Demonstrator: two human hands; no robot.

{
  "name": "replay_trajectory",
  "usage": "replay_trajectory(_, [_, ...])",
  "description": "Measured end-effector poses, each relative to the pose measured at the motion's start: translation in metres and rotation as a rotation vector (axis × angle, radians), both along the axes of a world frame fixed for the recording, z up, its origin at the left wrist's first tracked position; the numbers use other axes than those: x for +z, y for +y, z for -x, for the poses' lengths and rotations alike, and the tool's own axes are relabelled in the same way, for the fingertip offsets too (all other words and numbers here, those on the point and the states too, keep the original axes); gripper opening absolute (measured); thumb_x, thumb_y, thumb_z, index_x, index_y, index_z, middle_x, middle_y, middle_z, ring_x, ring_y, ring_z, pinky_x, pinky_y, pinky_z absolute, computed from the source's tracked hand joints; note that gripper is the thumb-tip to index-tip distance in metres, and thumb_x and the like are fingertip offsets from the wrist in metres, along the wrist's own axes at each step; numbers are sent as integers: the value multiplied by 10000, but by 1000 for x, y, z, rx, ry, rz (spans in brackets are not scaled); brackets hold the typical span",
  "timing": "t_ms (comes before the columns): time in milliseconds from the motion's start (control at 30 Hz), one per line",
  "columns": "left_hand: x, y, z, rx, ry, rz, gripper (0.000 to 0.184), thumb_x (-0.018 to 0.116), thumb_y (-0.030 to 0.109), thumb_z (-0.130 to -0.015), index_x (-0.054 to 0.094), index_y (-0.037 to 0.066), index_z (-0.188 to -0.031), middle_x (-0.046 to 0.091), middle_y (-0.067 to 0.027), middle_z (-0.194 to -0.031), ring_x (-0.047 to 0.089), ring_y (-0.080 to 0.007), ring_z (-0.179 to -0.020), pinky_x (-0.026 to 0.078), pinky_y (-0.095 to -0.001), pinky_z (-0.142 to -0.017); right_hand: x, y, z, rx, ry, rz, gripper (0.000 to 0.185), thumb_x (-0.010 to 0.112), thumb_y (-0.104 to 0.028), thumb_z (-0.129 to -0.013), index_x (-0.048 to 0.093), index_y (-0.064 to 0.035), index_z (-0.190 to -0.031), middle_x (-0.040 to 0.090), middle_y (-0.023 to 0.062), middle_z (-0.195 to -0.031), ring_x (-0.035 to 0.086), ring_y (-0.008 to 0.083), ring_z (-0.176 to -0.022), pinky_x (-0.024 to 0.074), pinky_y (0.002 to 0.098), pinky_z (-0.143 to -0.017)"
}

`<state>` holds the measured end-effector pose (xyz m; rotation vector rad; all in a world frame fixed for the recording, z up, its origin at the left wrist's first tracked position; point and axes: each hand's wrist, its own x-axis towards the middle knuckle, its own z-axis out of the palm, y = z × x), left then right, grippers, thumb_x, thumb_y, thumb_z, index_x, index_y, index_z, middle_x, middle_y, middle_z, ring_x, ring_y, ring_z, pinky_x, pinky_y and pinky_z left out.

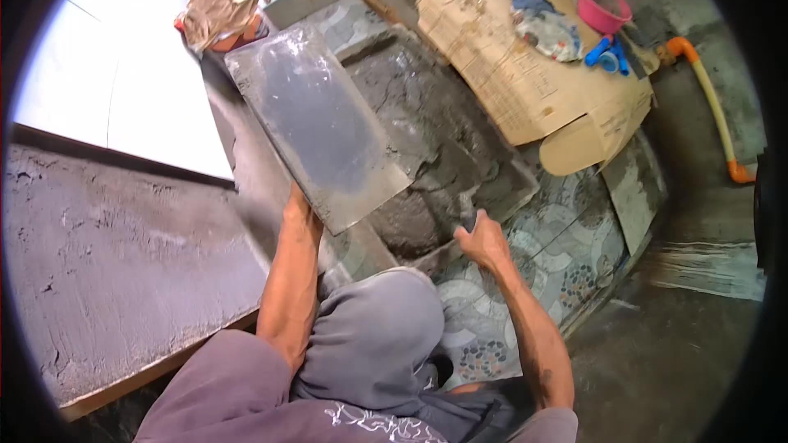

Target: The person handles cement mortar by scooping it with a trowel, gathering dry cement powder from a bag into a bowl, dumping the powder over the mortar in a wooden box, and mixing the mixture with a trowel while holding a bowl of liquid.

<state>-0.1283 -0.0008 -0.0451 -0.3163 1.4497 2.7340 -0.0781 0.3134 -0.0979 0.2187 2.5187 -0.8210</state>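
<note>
1. The left hand [303,201] reaches under the near left edge of a grey slab [316,127]; its fingers are hidden beneath, so I cannot tell whether that grip is open or closed.
2. The slab, rectangular with a darker middle and a paler border, lies ahead of the person, its face turned up and its right side overlapping a shallow tray [525,191].
3. The right hand [487,239] has its grip closed around a tool [467,212] at the tray's near right side; the tool's far end is hard to make out against the mortar.
4. Wet, dark grey mortar [427,123] fills much of the tray, lumpy and uneven on top.
5. Patterned floor tiles [542,234] show beside the tray and just right of the person's knee.
6. Beyond the tray lies a sheet of cardboard [484,49], bearing a crumpled cloth [548,29] and blue plastic pieces [598,50], with a pink basin [595,8] just beside them.
7. A crumpled brown bag [223,4] sits near the slab's far end, next to a white surface [148,74].
8. To the left, a grey plastered surface [123,254] ends in a wooden strip [164,365].
9. An orange-jointed pipe [712,102] stands at the right.
</note>
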Motion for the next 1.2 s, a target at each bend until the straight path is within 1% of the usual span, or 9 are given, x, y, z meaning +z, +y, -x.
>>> replay_trajectory(133, [18, 17, 32, -6, 62, 48, 410, 451, 321, -1032, 533, 12, -1287, 634, -99, -1132, 655, -191, -977, 577, -315, -803, 17, 20, 11, -154, -338, 81, 433, 634, -306, -858, 569, 90, -1019, 671, 214, -764, 679, 292, -627, 522, 407, -593])
replay_trajectory(267, [40, 44, 73, -26, 118, 75, 408, 448, 319, -1033, 534, 8, -1283, 635, -101, -1125, 658, -191, -970, 579, -312, -796, -70, 54, -1, -320, -190, 274, 369, 646, -297, -850, 623, 67, -908, 673, 150, -678, 687, 241, -617, 519, 373, -633])
replay_trajectory(433, [66, 90, 111, -69, 125, -49, 406, 444, 315, -1034, 536, 3, -1277, 638, -104, -1116, 662, -191, -962, 583, -308, -788, 9, 61, 14, 104, -232, -291, 571, 673, -435, -845, 639, 105, -1028, 645, 298, -1116, 617, 452, -1060, 475, 458, -926])
replay_trajectory(533, [84, 118, 120, -91, 84, -235, 404, 420, 297, -1036, 535, -34, -1237, 639, -133, -1073, 669, -209, -931, 587, -321, -776, 98, 58, 33, 41, 3, -229, 550, 653, -357, -877, 592, 121, -1142, 672, 284, -1021, 679, 391, -952, 533, 439, -805])
replay_trajectory(633, [94, 149, 133, -280, 90, -399, 393, 436, 334, -1032, 548, 16, -1233, 646, -102, -1077, 669, -217, -938, 586, -349, -805, 181, 46, 37, -304, -25, 424, 461, 618, -283, -929, 575, 111, -1164, 676, 223, -1046, 706, 266, -903, 556, 362, -734])
replay_trajectory(767, [98, 217, 166, -614, 167, -807, 396, 398, 375, -1041, 549, 75, -1251, 648, -96, -1101, 665, -243, -953, 578, -395, -844, 214, 45, 32, -347, 70, 638, 355, 576, -168, -966, 533, 100, -1195, 672, 169, -1016, 693, 193, -866, 556, 281, -664])
replay_trajectory(867, [72, 279, 216, -541, 240, -656, 415, 359, 391, -1047, 543, 87, -1260, 645, -117, -1138, 659, -265, -981, 570, -425, -865, 199, 64, 32, -130, 119, 383, 359, 587, -178, -961, 544, 97, -1189, 683, 168, -973, 693, 172, -849, 549, 285, -683])
replay_trajectory(1000, [34, 344, 275, -294, 54, -648, 409, 414, 409, -1030, 543, 90, -1251, 640, -87, -1146, 645, -257, -999, 557, -445, -874, 204, 77, 37, 81, 183, 103, 337, 612, -256, -904, 609, 64, -1012, 675, 249, -948, 662, 380, -900, 516, 427, -816])
replay_trajectory(1200, [1, 373, 346, 125, 47, 149, 445, 495, 366, -1011, 654, -47, -1063, 703, -172, -872, 673, -281, -762, 514, -442, -611, 175, 107, 78, 459, 308, 113, 302, 630, -241, -888, 539, 46, -907, 618, 278, -868, 604, 464, -880, 480, 519, -778])
